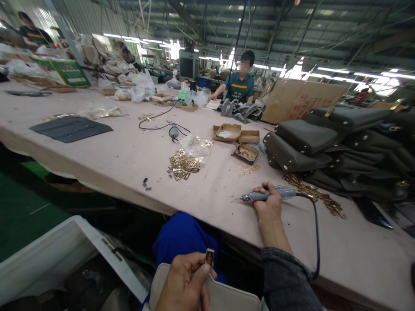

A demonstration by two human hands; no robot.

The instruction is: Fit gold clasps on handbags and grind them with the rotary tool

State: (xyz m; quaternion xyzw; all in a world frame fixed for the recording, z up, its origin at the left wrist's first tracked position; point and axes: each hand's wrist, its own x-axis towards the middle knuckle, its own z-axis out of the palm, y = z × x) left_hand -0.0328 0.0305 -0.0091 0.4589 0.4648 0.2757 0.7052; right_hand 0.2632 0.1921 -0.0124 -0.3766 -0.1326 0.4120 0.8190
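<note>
My right hand [269,203] rests on the long pink table [123,160] and grips a grey electric screwdriver [264,195], its tip pointing left and its black cord [316,233] looping back over the table edge. Low in the view, below the table edge, my left hand [186,283] pinches a small gold metal fitting [209,256] between thumb and fingers, above a beige leather piece [227,296] on my lap. A heap of gold fittings [183,165] lies on the table to the left of the screwdriver.
Dark grey bags [324,147] are stacked at the right, with gold hardware [316,194] strewn in front. Small cardboard boxes [236,134] hold parts. A second corded tool [173,131] lies mid-table, a dark mat [69,128] at left. A white bin [65,255] stands below. Other people [241,82] work at the far end.
</note>
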